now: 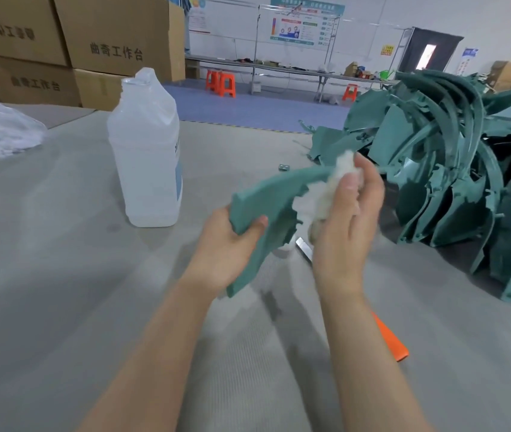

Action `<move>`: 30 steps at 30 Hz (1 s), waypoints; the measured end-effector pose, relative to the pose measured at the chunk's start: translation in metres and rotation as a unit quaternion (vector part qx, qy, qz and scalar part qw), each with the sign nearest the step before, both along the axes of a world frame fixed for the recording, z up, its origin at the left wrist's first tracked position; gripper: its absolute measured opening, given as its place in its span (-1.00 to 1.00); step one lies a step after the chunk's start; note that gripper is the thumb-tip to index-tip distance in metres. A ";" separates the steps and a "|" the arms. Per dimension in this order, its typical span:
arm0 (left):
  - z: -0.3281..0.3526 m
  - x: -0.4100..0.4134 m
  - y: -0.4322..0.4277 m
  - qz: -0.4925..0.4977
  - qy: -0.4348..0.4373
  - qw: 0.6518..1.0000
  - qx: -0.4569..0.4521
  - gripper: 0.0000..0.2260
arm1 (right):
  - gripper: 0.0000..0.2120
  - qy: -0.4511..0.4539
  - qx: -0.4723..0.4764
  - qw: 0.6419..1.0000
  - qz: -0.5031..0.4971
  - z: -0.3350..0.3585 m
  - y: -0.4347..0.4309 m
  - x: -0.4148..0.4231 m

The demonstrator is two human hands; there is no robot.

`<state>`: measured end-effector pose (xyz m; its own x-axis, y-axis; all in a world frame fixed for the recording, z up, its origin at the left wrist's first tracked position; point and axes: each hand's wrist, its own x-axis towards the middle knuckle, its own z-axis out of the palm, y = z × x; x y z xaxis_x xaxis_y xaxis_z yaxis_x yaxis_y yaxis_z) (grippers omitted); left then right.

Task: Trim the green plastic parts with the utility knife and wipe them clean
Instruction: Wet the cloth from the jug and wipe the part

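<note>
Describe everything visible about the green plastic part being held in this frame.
The curved green plastic part is a matte teal moulding with a thick arched rim and a jagged inner edge. It is held above the grey table, tilted, its far end pointing toward the pile of green plastic parts. The left hand grips its near end, thumb on top. The right hand presses a white wad of cloth against its upper section.

We noted a teal-green part (257,207), white cloth (319,198), grey worktop (60,275), translucent bottle (146,157), orange knife handle (392,341), and brown cartons (92,32).
</note>
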<state>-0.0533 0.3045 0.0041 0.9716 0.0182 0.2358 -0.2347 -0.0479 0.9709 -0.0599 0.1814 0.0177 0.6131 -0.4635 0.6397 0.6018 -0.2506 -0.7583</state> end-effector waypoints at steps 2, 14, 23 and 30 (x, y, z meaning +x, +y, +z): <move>0.001 -0.004 -0.005 -0.003 -0.039 0.995 0.093 -0.76 | -0.58 -0.028 -0.151 0.986 0.060 0.002 0.023 -0.008; 0.014 -0.014 0.003 -0.029 -0.049 0.968 0.243 -0.90 | -0.61 0.195 -0.226 0.941 -0.156 -0.026 -0.013 0.041; 0.026 -0.021 0.005 0.001 -0.108 0.960 0.257 -0.83 | -0.70 0.148 -0.157 0.970 -0.108 -0.017 -0.004 0.027; 0.030 -0.022 0.024 -0.026 -0.047 0.989 0.134 -0.88 | -0.56 0.064 -0.288 0.945 -0.140 -0.013 -0.003 0.024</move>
<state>-0.0749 0.3288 0.0341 0.9428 -0.1077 0.3153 -0.3332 -0.2863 0.8984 -0.0354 0.1785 0.0048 0.6069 -0.2163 0.7648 0.3633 -0.7803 -0.5090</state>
